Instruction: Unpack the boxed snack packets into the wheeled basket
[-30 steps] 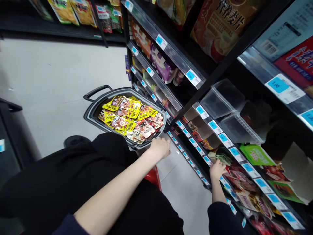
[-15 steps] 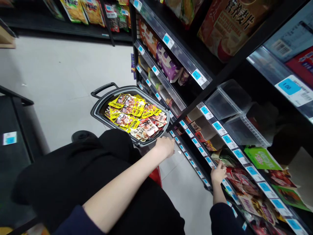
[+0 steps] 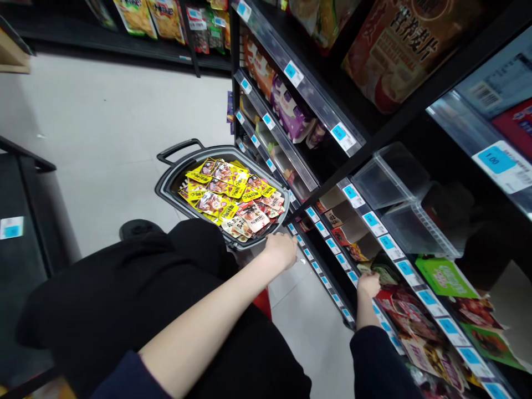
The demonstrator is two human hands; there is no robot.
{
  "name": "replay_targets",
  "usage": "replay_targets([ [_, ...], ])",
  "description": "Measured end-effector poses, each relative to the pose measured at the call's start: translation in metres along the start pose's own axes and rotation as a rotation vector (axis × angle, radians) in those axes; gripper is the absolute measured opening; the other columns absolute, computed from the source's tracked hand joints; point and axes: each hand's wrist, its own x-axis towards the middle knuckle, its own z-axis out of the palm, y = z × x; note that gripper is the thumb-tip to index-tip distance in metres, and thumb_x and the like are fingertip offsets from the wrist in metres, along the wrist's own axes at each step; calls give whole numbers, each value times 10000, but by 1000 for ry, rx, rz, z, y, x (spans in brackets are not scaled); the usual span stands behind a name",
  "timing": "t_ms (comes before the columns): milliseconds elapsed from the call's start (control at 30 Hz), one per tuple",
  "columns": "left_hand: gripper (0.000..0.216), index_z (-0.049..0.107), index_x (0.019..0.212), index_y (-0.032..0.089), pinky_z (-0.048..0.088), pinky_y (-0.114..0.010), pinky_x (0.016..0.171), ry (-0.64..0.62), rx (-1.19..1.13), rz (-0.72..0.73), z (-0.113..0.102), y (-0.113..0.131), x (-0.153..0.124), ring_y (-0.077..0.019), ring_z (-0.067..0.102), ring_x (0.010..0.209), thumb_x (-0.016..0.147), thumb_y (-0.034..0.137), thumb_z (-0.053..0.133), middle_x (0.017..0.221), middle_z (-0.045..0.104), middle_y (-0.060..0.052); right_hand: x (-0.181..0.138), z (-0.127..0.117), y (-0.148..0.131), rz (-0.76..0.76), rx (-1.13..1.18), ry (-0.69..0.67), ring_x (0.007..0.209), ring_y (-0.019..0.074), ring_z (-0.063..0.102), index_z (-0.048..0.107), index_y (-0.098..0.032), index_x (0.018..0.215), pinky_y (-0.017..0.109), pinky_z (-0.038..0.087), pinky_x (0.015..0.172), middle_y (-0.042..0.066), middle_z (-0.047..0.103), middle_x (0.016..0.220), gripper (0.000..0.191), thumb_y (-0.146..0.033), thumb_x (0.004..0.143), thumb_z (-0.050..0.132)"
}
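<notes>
A grey-and-black shopping basket (image 3: 161, 192) stands in front of my dark-clothed legs, piled with yellow and pale snack packets (image 3: 226, 185). My left hand (image 3: 282, 250) is closed at the basket's near right edge; the handle part inside its fingers is hidden. Over on the low shelf at right, my right hand (image 3: 369, 284) has its fingers closed on the end of a dark green snack packet (image 3: 385, 270). Red snack packets (image 3: 409, 310) lie just beside that hand, nearer to me.
The shelf unit's price-tag strip (image 3: 386, 244) runs close beside my right hand. Clear plastic bins (image 3: 415, 221) sit on the shelf above. Another black shelf (image 3: 25, 227) stands at left. Bagged snacks (image 3: 135, 19) line the far shelf, across the pale floor (image 3: 103, 122).
My right hand has shifted slightly and its fingers have closed on the dark green packet. My left hand and the basket stay almost where they were.
</notes>
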Motion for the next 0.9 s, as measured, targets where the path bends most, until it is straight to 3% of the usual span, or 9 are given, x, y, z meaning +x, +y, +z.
replay_targets([
  [333,624,417,1407,53,444,-572,916,36,-20,17,-3,-6,-4,-423,540,1163,863,325,559,1298,554,-275,9,-18,-18,-37,-142,-244,950,179,621,563,-165,1191,378,543,811,77,610,1140,351,-394,925,554],
  [500,626,420,1410,66,454,-573,913,43,-21,19,-8,-8,-5,-431,542,1170,856,319,565,1302,555,-276,18,-36,-18,-108,-219,-279,962,185,623,595,-141,1125,391,532,836,78,625,1111,340,-410,919,560],
  [700,608,436,1396,44,455,-570,914,47,-3,17,-7,-9,-1,-437,549,1169,853,288,561,1284,560,-298,28,-89,12,-231,-219,-225,950,199,657,650,-121,971,384,490,879,94,691,992,362,-462,910,545],
  [800,606,437,1398,58,459,-565,915,37,0,36,-3,-8,3,-436,546,1175,860,312,551,1290,562,-287,22,-120,33,-313,-165,-234,875,222,695,681,-150,853,293,483,768,95,725,852,313,-450,860,594],
  [900,608,441,1397,65,470,-532,919,19,-7,45,0,-9,5,-424,542,1190,857,322,553,1291,569,-275,-2,-138,54,-394,-103,-236,743,193,706,675,-203,718,221,451,650,26,709,669,217,-399,805,646],
])
